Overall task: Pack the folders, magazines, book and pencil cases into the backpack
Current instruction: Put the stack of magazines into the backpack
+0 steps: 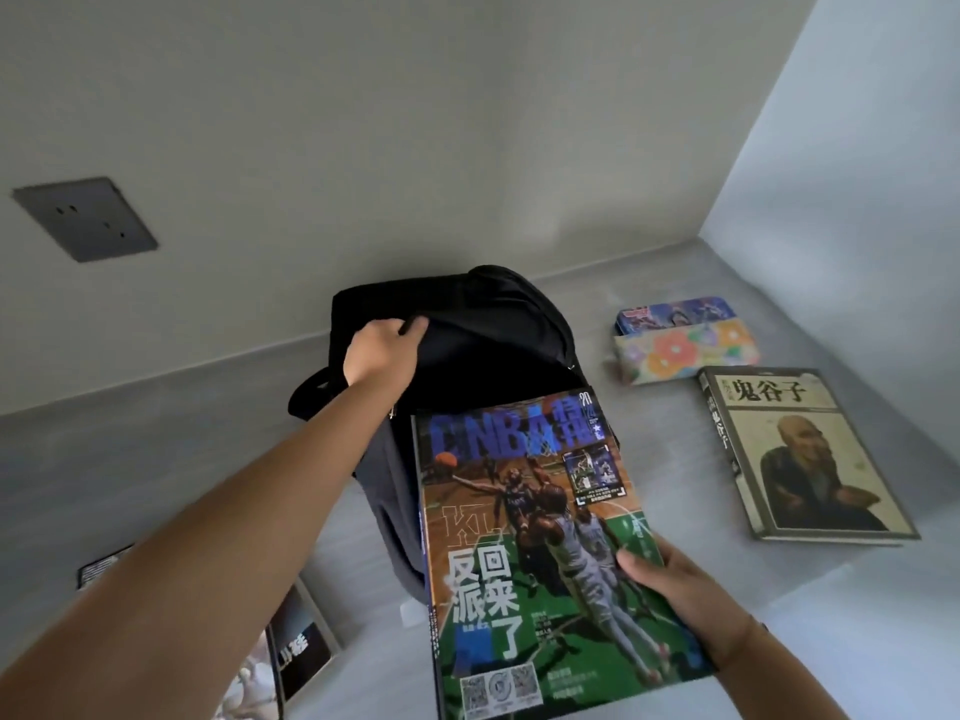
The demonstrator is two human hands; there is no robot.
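A black backpack (493, 324) stands upright on the grey table, its top open. My left hand (382, 350) grips the fabric at the left of the opening. My right hand (675, 584) holds a basketball magazine (524, 553) by its lower right edge, its top edge at the mouth of the backpack. To the right lie a floral pencil case (685, 353) and, behind it, a blue pencil case (675, 311). A beige hardcover book (800, 454) lies flat in front of them. Another magazine (296, 652) lies at the lower left, partly hidden by my left arm.
The grey table (649, 449) meets a white wall at the back and a side wall on the right. A grey wall socket (85, 218) sits on the back wall at the left.
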